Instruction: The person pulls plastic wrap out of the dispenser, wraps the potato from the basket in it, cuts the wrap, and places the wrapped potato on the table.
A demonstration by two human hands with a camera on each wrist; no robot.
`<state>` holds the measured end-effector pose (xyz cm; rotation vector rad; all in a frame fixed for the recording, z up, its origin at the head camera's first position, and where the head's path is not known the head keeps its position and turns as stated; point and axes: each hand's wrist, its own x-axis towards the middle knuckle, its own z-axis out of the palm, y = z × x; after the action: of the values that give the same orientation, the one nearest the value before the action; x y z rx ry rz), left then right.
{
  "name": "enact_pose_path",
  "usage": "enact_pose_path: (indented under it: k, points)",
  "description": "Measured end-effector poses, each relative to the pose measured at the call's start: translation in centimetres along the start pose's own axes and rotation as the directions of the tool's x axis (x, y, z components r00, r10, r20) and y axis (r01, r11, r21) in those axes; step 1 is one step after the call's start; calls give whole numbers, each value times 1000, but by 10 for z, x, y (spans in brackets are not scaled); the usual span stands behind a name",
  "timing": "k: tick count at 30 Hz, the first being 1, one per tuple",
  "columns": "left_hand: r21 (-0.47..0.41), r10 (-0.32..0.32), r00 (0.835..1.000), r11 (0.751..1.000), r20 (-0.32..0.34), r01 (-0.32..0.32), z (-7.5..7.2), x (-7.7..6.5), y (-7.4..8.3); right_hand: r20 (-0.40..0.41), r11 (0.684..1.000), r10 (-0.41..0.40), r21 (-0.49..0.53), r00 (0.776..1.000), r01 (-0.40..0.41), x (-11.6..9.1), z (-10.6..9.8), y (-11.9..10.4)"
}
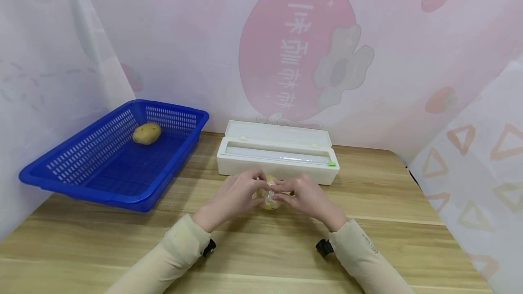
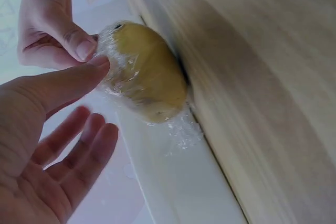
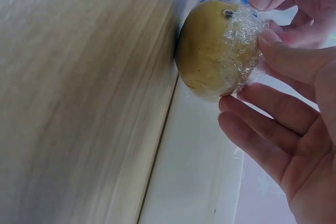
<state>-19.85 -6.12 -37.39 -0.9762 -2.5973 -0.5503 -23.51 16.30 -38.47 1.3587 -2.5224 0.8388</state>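
A yellow potato (image 2: 155,69) rests on the table, partly covered by crinkled clear plastic wrap (image 3: 244,38). In the head view it lies mostly hidden between both hands. My left hand (image 1: 241,192) pinches the gathered wrap at the top of the potato with thumb and index finger; its other fingers are spread apart. From the opposite side, my right hand (image 1: 304,196) pinches the wrap with its thumb and forefinger, the remaining fingers reaching along the potato's side. A loose flap of film sticks out at the potato's lower end in the left wrist view.
Just behind the hands stands a white plastic wrap dispenser (image 1: 278,171), lid raised, with a roll inside and a green slider (image 1: 331,164) at its right end. To the left is a blue basket (image 1: 163,189) holding another potato (image 1: 147,133). Printed curtains surround the wooden table (image 1: 392,248).
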Motion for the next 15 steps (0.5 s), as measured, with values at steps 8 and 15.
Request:
enact_pose_path:
  k: [8, 15]
  points:
    - [36, -82, 993, 996, 81, 79, 1, -3, 1, -39, 1000, 10, 7, 999, -9, 1, 1, -4]
    - [43, -98, 989, 995, 108, 94, 2, -3, 0, -120, 995, 71, 77, 990, -62, 0, 6, 0]
